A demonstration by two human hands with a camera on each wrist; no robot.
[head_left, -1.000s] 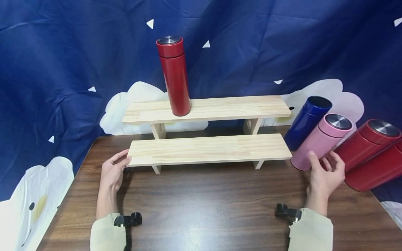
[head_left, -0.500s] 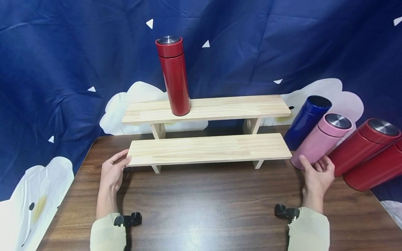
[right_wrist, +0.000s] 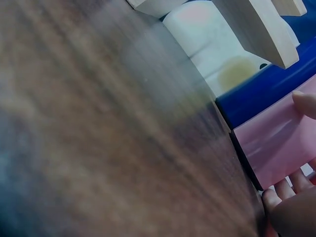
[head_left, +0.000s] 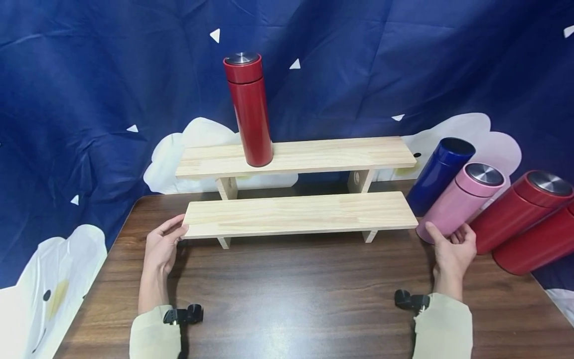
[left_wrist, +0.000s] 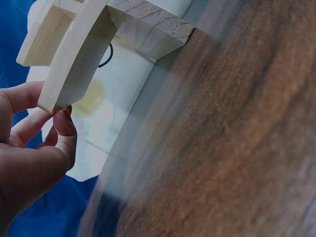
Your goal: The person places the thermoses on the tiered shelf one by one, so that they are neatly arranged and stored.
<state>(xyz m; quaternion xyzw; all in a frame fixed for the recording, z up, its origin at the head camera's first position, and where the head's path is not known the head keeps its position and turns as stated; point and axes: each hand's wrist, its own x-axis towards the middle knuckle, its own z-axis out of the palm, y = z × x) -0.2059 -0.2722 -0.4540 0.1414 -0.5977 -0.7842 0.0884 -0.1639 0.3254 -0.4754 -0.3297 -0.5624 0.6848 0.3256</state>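
Observation:
My left hand (head_left: pixel 161 244) pinches the left end of the lower board of a two-step wooden shelf (head_left: pixel 296 215); in the left wrist view, thumb and fingers (left_wrist: pixel 66 133) meet at the board's corner. At the shelf's right, my right hand (head_left: pixel 453 254) grips the lower part of a pink thermos bottle (head_left: pixel 457 202), thumb in front and fingers round its right side. The pink bottle (right_wrist: pixel 281 143) stands upright with its base at the table in the right wrist view. A blue thermos bottle (head_left: pixel 437 177) stands just behind it.
One red thermos bottle (head_left: pixel 248 114) stands on the upper board (head_left: pixel 341 153), left of its middle. Two more red bottles, a nearer one (head_left: pixel 515 214) and a farther-right one (head_left: pixel 538 239), stand right of my right hand on the brown wooden table (head_left: pixel 287 289). A blue patterned cloth (head_left: pixel 112 65) hangs behind.
My right hand has moved left against the pink bottle, its fingers now round the bottle's side. The left hand has stayed on the board's end, and the bottles have not moved.

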